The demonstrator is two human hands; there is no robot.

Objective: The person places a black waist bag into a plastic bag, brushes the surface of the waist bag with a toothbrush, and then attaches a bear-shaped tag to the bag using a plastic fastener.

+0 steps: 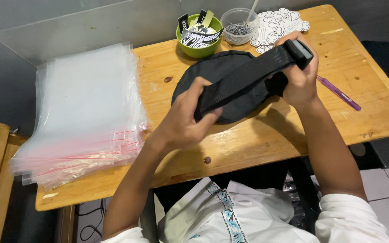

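Observation:
A black fabric bag [214, 72] with a wide webbing strap [248, 76] is held over the wooden table [257, 139]. My left hand [183, 119] grips the lower end of the strap against the bag's near edge. My right hand [300, 76] clasps the strap's other end, where a black plastic buckle [300, 51] sticks out above the fingers. The strap runs taut between both hands across the bag.
A thick stack of clear zip bags with red seals [84, 114] lies at the table's left. At the back stand a green bowl of stickers [199, 33], a clear cup of staples [238, 27] and white cut-out stickers [278, 22]. A purple pen [338, 93] lies at the right.

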